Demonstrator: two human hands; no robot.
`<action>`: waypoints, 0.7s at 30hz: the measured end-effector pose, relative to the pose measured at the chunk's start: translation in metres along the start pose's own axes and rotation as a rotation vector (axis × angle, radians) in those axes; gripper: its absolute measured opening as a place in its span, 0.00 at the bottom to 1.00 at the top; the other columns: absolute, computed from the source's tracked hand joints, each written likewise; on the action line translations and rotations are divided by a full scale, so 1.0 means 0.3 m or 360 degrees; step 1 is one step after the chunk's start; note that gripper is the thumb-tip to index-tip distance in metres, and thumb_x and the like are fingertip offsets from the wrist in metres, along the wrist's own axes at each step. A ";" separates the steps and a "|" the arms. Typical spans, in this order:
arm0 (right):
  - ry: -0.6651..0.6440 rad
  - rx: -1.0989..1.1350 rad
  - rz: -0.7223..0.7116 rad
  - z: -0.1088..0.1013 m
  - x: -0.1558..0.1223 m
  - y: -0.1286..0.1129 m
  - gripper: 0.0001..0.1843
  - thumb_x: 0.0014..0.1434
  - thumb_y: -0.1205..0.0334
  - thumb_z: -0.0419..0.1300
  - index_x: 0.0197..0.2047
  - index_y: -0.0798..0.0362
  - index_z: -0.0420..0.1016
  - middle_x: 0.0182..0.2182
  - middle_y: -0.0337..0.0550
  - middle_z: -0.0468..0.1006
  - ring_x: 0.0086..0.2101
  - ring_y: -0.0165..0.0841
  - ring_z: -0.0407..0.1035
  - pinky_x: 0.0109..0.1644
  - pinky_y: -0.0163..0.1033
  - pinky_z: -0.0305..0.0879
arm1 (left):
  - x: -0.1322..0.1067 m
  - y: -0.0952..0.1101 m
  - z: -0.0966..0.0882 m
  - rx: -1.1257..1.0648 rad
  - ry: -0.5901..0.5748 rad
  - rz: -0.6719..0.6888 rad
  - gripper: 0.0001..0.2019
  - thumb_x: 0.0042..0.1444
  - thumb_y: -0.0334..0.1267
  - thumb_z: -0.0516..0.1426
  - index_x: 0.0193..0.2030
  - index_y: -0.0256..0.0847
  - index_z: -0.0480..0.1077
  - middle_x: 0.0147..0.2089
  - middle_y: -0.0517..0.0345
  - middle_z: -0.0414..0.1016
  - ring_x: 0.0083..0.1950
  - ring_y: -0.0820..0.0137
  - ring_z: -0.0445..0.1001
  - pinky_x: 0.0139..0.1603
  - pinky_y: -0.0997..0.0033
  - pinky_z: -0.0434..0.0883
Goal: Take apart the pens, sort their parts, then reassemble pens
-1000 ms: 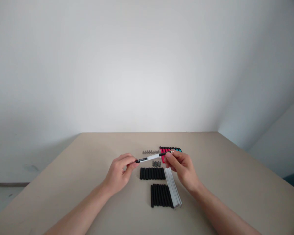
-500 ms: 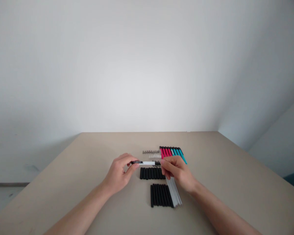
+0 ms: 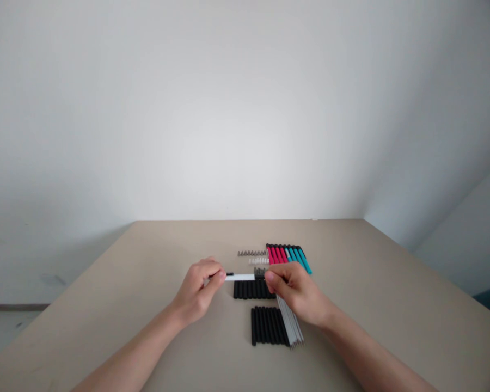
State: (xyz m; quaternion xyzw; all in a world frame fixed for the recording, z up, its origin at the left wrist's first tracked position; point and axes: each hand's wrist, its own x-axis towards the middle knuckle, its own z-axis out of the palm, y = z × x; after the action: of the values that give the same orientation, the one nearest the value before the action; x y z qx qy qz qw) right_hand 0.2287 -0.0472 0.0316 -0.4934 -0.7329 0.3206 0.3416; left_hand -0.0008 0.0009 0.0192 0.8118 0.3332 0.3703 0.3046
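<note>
A white pen [image 3: 242, 277] with black ends lies level between my hands, raised over the table. My left hand [image 3: 199, 287] is closed around its left end, where a bit of the black clip shows past the fingertips. The fingers of my right hand [image 3: 296, 288] pinch the black right end, hiding its tip. Just below the pen lies a row of short black tubes [image 3: 249, 289]. White ink refills [image 3: 291, 321] lie side by side under and below my right hand.
Nearer me is a second row of black tubes [image 3: 269, 325]. Behind my hands lie pink and teal pen barrels [image 3: 288, 256], metal cone tips [image 3: 251, 253], small clear pieces [image 3: 259, 261] and little springs [image 3: 259, 270]. The beige table [image 3: 147, 261] meets a white wall [image 3: 245, 136].
The pen has dropped slightly and turned, so less of its black clip shows. My left fingers have closed further over its left end. The parts on the table have not moved.
</note>
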 end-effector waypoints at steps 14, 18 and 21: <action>0.0099 -0.0253 -0.0107 0.017 -0.001 -0.013 0.20 0.63 0.58 0.48 0.21 0.54 0.63 0.16 0.33 0.59 0.19 0.26 0.53 0.24 0.32 0.46 | 0.012 0.019 0.010 0.0640 0.0206 0.0471 0.09 0.54 0.43 0.60 0.39 0.42 0.71 0.37 0.54 0.73 0.41 0.65 0.67 0.45 0.63 0.61; 0.0059 -0.0225 -0.0116 0.030 -0.006 -0.011 0.20 0.64 0.58 0.48 0.22 0.54 0.65 0.16 0.33 0.59 0.19 0.26 0.54 0.24 0.32 0.46 | 0.011 0.036 0.014 0.0773 0.0094 0.0552 0.04 0.57 0.39 0.58 0.34 0.42 0.72 0.33 0.57 0.73 0.37 0.68 0.66 0.42 0.65 0.59; 0.0097 -0.0274 -0.0172 0.032 -0.006 -0.008 0.18 0.62 0.58 0.50 0.22 0.54 0.64 0.17 0.34 0.60 0.20 0.26 0.53 0.25 0.33 0.45 | 0.008 0.044 0.015 0.0767 0.0031 0.0527 0.05 0.59 0.36 0.56 0.33 0.41 0.72 0.31 0.58 0.72 0.36 0.69 0.65 0.41 0.65 0.58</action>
State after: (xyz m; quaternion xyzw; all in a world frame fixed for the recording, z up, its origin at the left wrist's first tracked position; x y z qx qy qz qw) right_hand 0.2201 -0.0510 0.0278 -0.4903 -0.7725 0.2223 0.3369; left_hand 0.0082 -0.0062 0.0273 0.9005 0.2773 0.3332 0.0351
